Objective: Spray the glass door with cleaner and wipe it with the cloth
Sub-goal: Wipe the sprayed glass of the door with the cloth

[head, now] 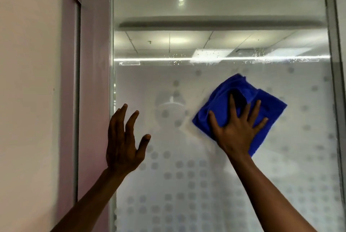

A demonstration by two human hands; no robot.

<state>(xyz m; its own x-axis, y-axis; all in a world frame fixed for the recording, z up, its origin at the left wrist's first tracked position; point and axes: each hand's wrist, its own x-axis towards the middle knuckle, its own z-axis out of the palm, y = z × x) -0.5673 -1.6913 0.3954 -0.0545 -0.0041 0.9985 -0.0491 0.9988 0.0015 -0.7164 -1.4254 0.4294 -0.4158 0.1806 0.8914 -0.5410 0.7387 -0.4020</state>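
The glass door [221, 185] fills the middle and right of the head view, frosted with a dot pattern on its lower part and clear above. Spray droplets [211, 57] cling along the top edge of the frosted band. A blue cloth [269, 104] is pressed flat against the glass right of centre. My right hand [237, 129] lies spread on the cloth, palm against it, fingers pointing up. My left hand [124, 142] hovers by the door's left edge with fingers apart, holding nothing. No spray bottle is in view.
A pale wall [28, 100] and a mauve door frame [93, 82] with a grey vertical strip [76, 100] stand at the left. A grey metal frame [335, 82] borders the glass on the right. Ceiling lights show through the clear glass.
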